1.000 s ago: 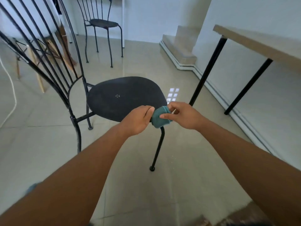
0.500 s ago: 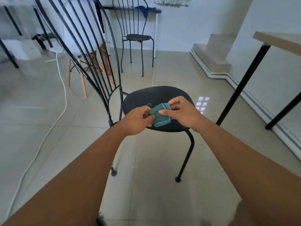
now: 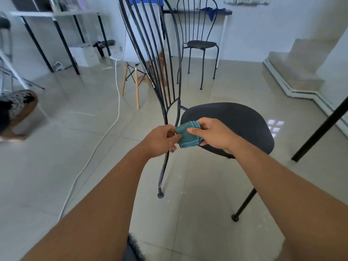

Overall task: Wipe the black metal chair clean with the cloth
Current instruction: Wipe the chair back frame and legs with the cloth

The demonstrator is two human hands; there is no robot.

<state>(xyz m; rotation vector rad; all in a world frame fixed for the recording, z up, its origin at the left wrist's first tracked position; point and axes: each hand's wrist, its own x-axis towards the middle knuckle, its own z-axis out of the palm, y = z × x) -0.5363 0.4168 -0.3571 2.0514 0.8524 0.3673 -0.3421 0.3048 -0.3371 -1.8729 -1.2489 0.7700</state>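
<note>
Tiled floor point(image 3: 56, 166) lies open to the left of the black chair point(image 3: 235, 125) and in front of it. A white cable point(image 3: 105, 136) trails across the tiles on the left, and a black table leg point(image 3: 320, 129) stands near the seat's right edge. Behind the tall spindle back are a wood-legged chair point(image 3: 135, 80) and a second black chair point(image 3: 201, 44), both well apart from the near one; a raised step point(image 3: 293, 72) runs along the right wall. The hands meet over the seat's left rim, beside the base of the backrest. The left hand point(image 3: 160, 140) has curled fingers pinching one end of the cloth point(image 3: 186, 136), and the right hand point(image 3: 214, 136) grips the other end, thumb on top. The cloth is teal and folded into a small thick pad with stitched edges showing, held between the two hands; whether it touches the seat I cannot tell. The seat is round and matte black, on thin legs with small round feet on the tiles.
</note>
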